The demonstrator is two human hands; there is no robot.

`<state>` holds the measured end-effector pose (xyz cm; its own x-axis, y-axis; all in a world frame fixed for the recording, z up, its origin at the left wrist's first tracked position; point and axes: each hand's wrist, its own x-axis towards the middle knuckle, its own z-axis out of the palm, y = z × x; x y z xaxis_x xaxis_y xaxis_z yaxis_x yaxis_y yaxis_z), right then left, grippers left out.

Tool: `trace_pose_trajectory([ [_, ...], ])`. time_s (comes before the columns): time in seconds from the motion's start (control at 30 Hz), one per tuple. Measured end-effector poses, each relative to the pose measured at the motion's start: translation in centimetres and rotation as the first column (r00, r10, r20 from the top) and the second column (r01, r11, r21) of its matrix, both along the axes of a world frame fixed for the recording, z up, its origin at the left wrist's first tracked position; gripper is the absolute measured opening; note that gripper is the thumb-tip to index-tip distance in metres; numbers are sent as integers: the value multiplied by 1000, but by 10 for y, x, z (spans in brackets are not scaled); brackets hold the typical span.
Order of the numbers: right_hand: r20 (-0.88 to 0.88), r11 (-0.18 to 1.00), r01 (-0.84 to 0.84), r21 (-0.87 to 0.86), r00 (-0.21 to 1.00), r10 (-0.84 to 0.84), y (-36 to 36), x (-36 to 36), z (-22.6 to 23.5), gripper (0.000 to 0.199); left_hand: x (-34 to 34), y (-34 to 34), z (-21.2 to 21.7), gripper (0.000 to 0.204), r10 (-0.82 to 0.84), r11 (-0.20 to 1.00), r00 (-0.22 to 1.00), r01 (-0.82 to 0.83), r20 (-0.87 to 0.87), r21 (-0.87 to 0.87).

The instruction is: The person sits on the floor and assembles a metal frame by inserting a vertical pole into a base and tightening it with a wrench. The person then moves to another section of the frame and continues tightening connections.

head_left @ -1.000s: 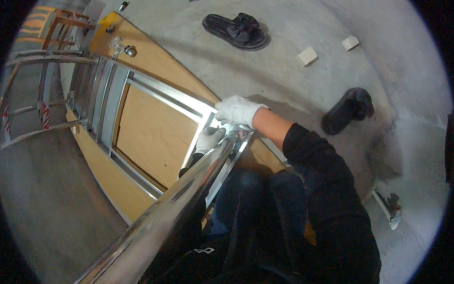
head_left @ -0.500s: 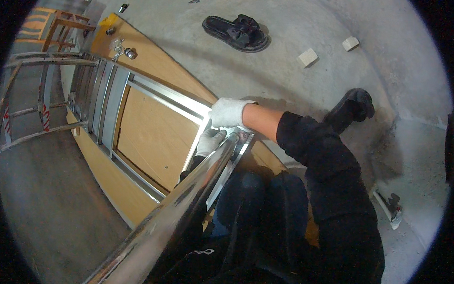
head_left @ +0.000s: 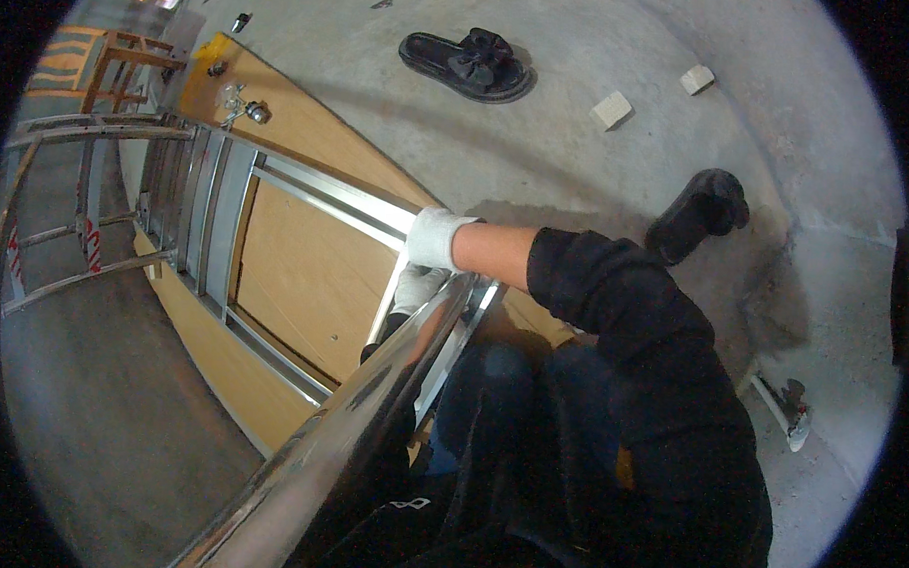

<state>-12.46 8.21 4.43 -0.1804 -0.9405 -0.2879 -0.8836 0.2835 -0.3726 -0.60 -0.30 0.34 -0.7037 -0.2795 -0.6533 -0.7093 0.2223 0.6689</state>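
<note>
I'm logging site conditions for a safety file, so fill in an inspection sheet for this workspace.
Surface: tan board on a grey floor.
Job's things: metal frame over the board; shiny metal tube slanting from lower left to the frame's near end.
Clutter: two black sandals and two pale blocks on the floor; small metal fittings on the board.
Hands: both gloved; left hand beside the tube's far end, right hand close by, fingers hidden.
Cables: nothing seen.
Surroundings: wooden chair and ladder-like metal structure with red-striped marks, at left.
</note>
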Motion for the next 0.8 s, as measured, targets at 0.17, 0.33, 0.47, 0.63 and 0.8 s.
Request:
trace_pose_trajectory([
  [0.17,102,984,170,-42,981,-165,20,4,7,19,11,-16,-24,32,-30,999,999,30,-16,-35],
  [0.33,414,770,638,34,692,-592,48,25,-16,22,0,3,0,34,-32,999,999,33,31,-20],
  [0.47,468,786,618,1,695,-547,50,25,-12,21,15,-23,-32,35,2,999,999,0,-44,32],
  [0.63,415,834,550,-45,770,-485,63,5,19,21,4,-4,-15,23,102,985,995,-103,10,139],
  [0.8,298,902,407,-147,887,-352,74,-8,4,20,-1,9,13,24,178,959,984,-180,32,220],
])
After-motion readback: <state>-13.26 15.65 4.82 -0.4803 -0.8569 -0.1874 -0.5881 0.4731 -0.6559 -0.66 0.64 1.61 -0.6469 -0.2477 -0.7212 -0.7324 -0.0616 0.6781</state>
